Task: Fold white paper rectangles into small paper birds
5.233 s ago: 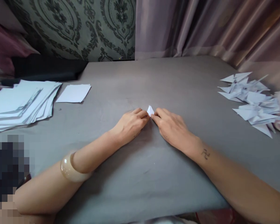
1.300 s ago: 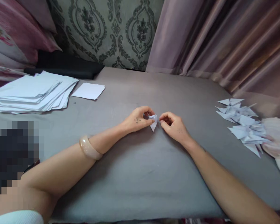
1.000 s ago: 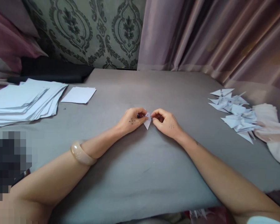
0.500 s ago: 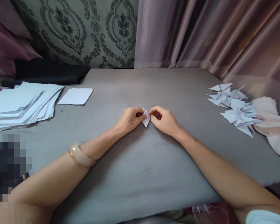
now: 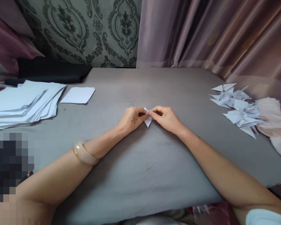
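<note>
A small piece of folded white paper (image 5: pixel 148 122) is held between both hands above the middle of the grey-covered table, its pointed end towards me. My left hand (image 5: pixel 133 119) pinches its left side between thumb and fingers. From the other side, my right hand (image 5: pixel 165 118) has thumb and fingertips closed on the paper's upper part. The fingertips hide most of the upper folds. At the right lies a pile of folded paper cranes (image 5: pixel 241 109), with pointed tips sticking out.
A short stack of white paper squares (image 5: pixel 78 95) lies left of centre. Farther left is a larger stack of white sheets (image 5: pixel 25 103), with black cloth (image 5: pixel 53 71) behind it. A pale pink cloth (image 5: pixel 269 114) touches the crane pile. Curtains hang along the right.
My right hand has closed in on the folded paper, its thumb now pressing the upper part. The left hand keeps its pinch. The whole view has shifted slightly.
</note>
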The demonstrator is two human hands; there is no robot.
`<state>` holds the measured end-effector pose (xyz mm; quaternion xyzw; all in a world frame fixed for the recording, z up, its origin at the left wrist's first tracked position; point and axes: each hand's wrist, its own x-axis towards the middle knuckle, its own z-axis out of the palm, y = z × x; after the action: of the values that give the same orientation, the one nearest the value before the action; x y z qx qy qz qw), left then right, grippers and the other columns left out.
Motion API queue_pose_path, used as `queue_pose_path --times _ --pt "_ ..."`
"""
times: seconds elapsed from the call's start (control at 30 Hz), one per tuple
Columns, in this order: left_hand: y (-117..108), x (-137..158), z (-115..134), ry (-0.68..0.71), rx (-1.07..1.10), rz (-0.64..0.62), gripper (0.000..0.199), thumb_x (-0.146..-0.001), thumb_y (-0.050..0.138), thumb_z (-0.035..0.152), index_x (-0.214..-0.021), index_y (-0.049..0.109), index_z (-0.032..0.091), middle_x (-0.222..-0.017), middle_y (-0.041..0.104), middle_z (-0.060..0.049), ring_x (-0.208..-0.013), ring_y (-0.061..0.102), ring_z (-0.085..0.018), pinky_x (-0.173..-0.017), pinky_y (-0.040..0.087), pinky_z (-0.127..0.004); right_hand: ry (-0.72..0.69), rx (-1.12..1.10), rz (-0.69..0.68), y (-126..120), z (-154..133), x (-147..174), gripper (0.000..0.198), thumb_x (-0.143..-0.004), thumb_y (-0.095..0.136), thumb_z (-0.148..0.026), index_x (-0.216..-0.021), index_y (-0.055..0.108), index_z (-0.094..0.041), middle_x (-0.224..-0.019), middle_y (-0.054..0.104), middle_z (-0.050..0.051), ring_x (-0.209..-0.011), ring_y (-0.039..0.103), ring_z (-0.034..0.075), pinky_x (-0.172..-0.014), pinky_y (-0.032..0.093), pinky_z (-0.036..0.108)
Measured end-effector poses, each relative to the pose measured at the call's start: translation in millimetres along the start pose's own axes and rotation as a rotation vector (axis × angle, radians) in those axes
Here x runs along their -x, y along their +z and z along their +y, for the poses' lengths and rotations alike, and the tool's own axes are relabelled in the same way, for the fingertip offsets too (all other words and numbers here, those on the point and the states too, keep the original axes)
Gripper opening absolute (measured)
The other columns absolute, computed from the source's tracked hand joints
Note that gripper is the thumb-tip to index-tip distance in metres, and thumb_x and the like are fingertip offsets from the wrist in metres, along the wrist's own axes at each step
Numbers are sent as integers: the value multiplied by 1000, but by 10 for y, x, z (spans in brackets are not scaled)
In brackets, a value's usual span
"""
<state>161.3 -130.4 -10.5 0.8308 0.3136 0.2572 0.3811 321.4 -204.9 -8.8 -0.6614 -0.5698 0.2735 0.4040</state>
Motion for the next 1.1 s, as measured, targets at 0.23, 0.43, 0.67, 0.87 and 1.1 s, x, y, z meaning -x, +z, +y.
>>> queue_pose_path --times 0.23,0.43,0.67,0.87,1.1 --pt "1 7 -4 -7 -21 11 18 -80 60 25 -82 75 15 -65 66 0 -61 54 -11 -57 38 -21 148 -27 -14 -23 -71 -21 25 -79 61 -42 -78 71 -19 -71 67 2 -69 58 14 -67 42 27" --pt "7 13 3 18 -41 25 18 -79 59 25 -81 75 16 -65 67 0 -60 56 -12 -56 40 -22 249 96 54 5 -151 -71 29 -76 59 -44 -66 69 -18 -59 62 1 -57 52 13 -52 36 25" --pt "-8 15 16 49 -80 2 18 -81 59 23 -85 76 16 -67 68 0 -59 55 -10 -58 40 -21 353 -5 -17 -31 -155 -84 19 -71 59 -33 -63 67 -17 -59 62 3 -54 53 12 -45 35 23" --pt "1 14 8 55 -77 7 18 -82 59 22 -84 76 17 -66 68 1 -60 55 -11 -60 40 -21 248 45 -22 -33 -120 -60 26 -78 56 -39 -68 69 -18 -59 61 2 -54 52 12 -46 36 23" --pt "-6 15 2 41 -83 0 18 -81 59 25 -84 75 16 -67 67 0 -61 55 -12 -59 40 -22 260 13 -71 -105 -140 -45 27 -77 62 -43 -70 70 -19 -54 49 -3 -48 40 8 -43 28 22"
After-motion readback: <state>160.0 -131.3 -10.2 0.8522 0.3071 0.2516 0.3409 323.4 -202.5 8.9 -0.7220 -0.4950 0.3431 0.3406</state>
